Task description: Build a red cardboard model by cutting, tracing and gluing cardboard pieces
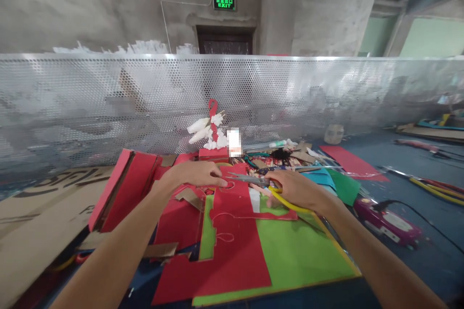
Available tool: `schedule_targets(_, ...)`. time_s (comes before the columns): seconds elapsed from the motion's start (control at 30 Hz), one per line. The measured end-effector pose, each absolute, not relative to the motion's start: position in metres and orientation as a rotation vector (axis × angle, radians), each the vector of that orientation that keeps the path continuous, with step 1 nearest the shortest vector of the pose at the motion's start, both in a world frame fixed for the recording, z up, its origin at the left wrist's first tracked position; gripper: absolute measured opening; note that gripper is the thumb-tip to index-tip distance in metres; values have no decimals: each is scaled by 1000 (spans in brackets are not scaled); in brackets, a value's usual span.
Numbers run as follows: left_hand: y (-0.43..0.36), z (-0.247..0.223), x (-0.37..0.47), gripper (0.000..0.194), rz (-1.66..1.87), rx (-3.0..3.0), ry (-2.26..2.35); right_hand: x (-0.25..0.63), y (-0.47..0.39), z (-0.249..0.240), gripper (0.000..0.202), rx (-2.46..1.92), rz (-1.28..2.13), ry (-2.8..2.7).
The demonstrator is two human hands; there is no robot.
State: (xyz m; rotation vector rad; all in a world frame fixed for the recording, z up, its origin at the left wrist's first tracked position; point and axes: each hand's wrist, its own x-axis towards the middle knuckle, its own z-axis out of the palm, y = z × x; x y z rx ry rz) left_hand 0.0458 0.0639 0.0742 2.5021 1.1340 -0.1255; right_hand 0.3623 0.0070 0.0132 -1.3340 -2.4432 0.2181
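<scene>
Yellow-handled scissors [253, 180] are in my right hand [295, 188], whose fingers wrap round the handles; the blades point left and look slightly parted. My left hand [203, 174] is just beyond the blade tips, its fingers curled at the top edge of a red sheet [235, 236]. Whether the fingers pinch the sheet is too small to tell. Thin outlines are drawn on the red sheet, and it has cut-out edges. Under it lies a lime green sheet [300, 251]. A narrow red strip [275, 216] crosses both sheets.
Red-covered boxes [126, 190] and printed cardboard [39, 217] lie at the left. A perforated metal barrier [166, 101] runs behind, with white flowers [199, 128] before it. At the right are a purple corded device [389, 222], a green sheet [342, 186] and yellow-handled tools [431, 188].
</scene>
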Motion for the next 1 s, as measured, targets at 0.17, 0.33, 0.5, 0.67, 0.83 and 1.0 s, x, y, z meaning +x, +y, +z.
schedule_targets(0.17, 63, 74, 46, 54, -193, 2497, 1147, 361, 5, 16, 37, -1336, 188, -2429)
schedule_targets(0.33, 63, 73, 47, 57, -224, 2516, 1189, 359, 5, 16, 25, -1326, 136, -2397)
schedule_targets(0.5, 62, 74, 47, 56, -183, 2499, 1162, 361, 8, 15, 24, -1314, 166, -2370)
schedule_targets(0.67, 63, 74, 47, 55, -186, 2483, 1128, 361, 7, 15, 23, -1318, 194, -2354)
schedule_targets(0.83, 65, 74, 44, 55, -110, 2456, 1097, 364, 10, 14, 25, -1362, 197, -2298)
schedule_targets(1.0, 68, 76, 38, 56, 72, 2425, 1163, 368, 27, 1, 36, -1329, 412, -2128)
